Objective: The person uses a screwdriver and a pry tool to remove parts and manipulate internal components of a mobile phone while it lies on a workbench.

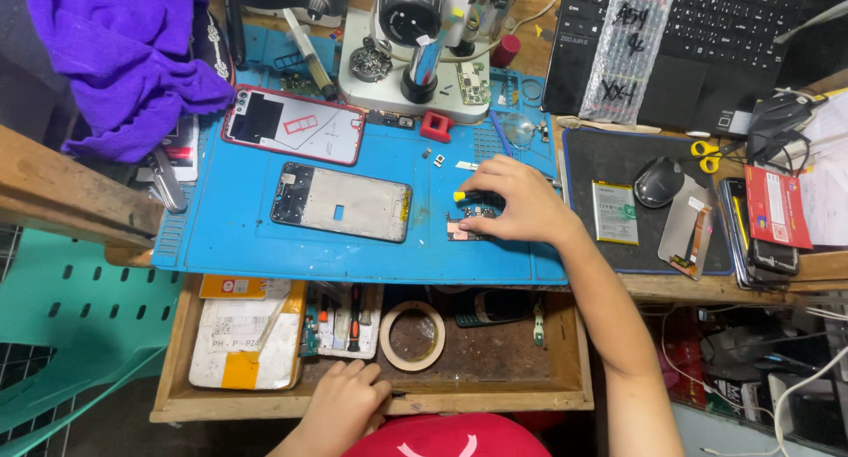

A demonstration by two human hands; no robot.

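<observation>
Left hand [344, 402]: loosely curled, grip empty, resting on the open drawer's [177, 351] front edge. Phone frame [341, 202]: flat on blue mat [221, 236]. Right hand [521, 201]: grip closed on a yellow-tipped black tool [473, 196], over a small dark circuit board [466, 224] lying on the mat.

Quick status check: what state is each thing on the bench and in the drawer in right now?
Right hand: gripping a yellow-tipped tool over a small circuit board.
Left hand: resting on the drawer's front edge.
Drawer: pulled open.
Phone frame: stripped, lying flat.
Red phone case: lying flat.
Laptop: open.
</observation>
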